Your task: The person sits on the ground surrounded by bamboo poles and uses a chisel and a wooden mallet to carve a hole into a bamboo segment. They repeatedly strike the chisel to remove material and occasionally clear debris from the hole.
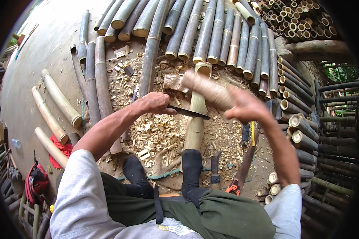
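Observation:
My left hand (157,103) is closed round the handle of a dark-bladed knife (189,112). Its blade lies across a pale, shaved bamboo pole (194,135) that runs away from me, with a cut hollow showing at its far end. In my right hand (248,105) is a thick wooden mallet (207,91), blurred by motion, raised over the pole and blade. One dark-socked foot (192,165) rests on the pole's near end; the other foot (135,169) is on the ground to its left.
Wood chips (157,133) litter the ground. Long bamboo poles (205,34) fan out at the far side; more bamboo is stacked at right. Near my right foot lie a second knife (215,167) and an orange-handled saw (243,171). Pale bamboo lengths (62,97) lie at left, near a red bag (36,181).

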